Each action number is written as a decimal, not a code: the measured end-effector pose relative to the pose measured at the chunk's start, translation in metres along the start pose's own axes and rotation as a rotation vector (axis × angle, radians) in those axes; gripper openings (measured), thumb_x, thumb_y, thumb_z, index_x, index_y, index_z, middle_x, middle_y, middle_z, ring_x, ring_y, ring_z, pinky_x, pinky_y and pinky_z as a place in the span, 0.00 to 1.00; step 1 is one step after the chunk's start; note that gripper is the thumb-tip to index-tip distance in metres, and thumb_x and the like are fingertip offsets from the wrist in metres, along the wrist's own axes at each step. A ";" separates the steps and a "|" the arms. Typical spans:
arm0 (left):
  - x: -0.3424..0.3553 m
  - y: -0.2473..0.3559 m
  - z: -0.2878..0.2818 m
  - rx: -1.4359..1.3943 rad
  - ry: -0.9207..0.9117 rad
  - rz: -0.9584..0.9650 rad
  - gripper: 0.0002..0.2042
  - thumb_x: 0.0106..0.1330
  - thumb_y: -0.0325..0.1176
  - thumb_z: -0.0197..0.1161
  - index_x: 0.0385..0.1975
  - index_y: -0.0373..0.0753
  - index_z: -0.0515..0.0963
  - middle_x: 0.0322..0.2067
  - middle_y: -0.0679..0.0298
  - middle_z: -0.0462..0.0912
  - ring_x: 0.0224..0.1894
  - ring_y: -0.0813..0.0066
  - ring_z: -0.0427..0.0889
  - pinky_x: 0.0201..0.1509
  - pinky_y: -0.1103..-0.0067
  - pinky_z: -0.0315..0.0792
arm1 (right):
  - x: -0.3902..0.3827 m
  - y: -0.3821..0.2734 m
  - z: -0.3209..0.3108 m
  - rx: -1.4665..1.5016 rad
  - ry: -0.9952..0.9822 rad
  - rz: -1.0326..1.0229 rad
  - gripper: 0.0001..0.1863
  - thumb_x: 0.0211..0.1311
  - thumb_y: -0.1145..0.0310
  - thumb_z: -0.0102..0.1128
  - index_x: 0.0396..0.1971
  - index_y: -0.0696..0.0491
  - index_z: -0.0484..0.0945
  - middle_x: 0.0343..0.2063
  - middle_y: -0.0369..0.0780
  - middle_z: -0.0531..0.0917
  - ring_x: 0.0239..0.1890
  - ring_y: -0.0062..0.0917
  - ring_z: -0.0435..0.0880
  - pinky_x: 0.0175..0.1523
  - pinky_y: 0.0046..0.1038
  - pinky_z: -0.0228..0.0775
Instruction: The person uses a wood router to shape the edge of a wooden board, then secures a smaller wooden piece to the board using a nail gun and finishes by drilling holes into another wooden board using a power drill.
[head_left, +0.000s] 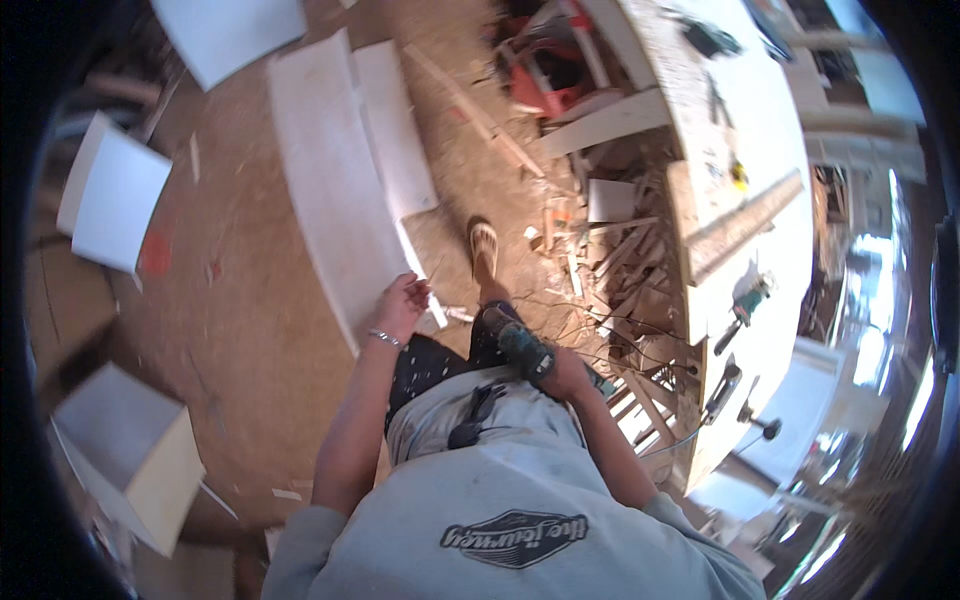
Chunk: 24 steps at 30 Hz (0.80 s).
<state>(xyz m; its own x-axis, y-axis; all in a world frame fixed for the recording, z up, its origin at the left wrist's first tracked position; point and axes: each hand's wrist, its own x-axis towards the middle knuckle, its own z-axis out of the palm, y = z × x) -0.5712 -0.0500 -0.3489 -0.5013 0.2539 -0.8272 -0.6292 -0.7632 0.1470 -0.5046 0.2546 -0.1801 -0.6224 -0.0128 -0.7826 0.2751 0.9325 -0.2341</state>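
Observation:
My right hand (567, 375) is wrapped round a dark green power drill (522, 350), held in front of my right thigh with its nose toward the far left. My left hand (403, 303), a bracelet on its wrist, is raised over the near end of a long white board (325, 170). Its fingers are curled together; what they hold, if anything, is too small to name. A shorter pale board (395, 125) lies along the right side of the long one.
To my right runs a long workbench (735, 130) with a wooden plank (745, 225) and another green power tool (745, 305) on it. Wood offcuts (635, 270) pile up beneath. White box-like panels (125, 440) stand at left; a wood strip (475, 110) lies ahead.

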 end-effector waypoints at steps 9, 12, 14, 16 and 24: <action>0.002 -0.041 0.393 1.014 -0.447 0.554 0.12 0.66 0.32 0.65 0.46 0.35 0.77 0.38 0.64 0.81 0.41 0.79 0.81 0.47 0.81 0.76 | 0.035 0.142 -0.035 0.253 0.125 0.061 0.26 0.48 0.55 0.64 0.48 0.49 0.80 0.36 0.52 0.85 0.41 0.49 0.84 0.49 0.45 0.76; 0.053 -0.111 0.506 1.293 -0.675 0.685 0.12 0.65 0.31 0.66 0.45 0.33 0.79 0.40 0.61 0.83 0.41 0.75 0.82 0.47 0.79 0.76 | 0.050 0.197 -0.043 0.326 0.110 0.024 0.26 0.47 0.54 0.65 0.49 0.46 0.79 0.35 0.52 0.85 0.41 0.51 0.83 0.49 0.47 0.75; 0.100 -0.153 0.570 1.582 -0.653 0.931 0.13 0.63 0.30 0.67 0.45 0.33 0.79 0.42 0.57 0.83 0.41 0.69 0.83 0.47 0.76 0.76 | 0.053 0.221 -0.061 0.398 0.089 0.059 0.28 0.47 0.53 0.65 0.50 0.46 0.78 0.37 0.52 0.85 0.42 0.51 0.83 0.49 0.47 0.74; 0.155 -0.187 0.621 1.668 -0.617 1.026 0.12 0.61 0.29 0.67 0.43 0.33 0.79 0.40 0.48 0.81 0.41 0.54 0.83 0.47 0.69 0.78 | 0.048 0.243 -0.076 0.450 0.071 0.090 0.29 0.48 0.53 0.65 0.52 0.46 0.76 0.38 0.52 0.84 0.44 0.50 0.83 0.50 0.47 0.74; 0.246 -0.241 0.709 2.239 -0.476 1.193 0.07 0.62 0.30 0.60 0.35 0.34 0.80 0.39 0.47 0.80 0.47 0.51 0.80 0.50 0.63 0.74 | 0.044 0.304 -0.079 0.704 0.234 0.125 0.29 0.50 0.55 0.68 0.53 0.50 0.77 0.42 0.52 0.84 0.45 0.46 0.85 0.51 0.44 0.75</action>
<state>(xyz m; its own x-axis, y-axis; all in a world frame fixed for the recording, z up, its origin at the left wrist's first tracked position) -0.9641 0.6174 -0.2029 -0.7386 0.6742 -0.0014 0.5845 0.6414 0.4969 -0.5058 0.5655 -0.2398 -0.6736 0.2288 -0.7028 0.7087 0.4700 -0.5262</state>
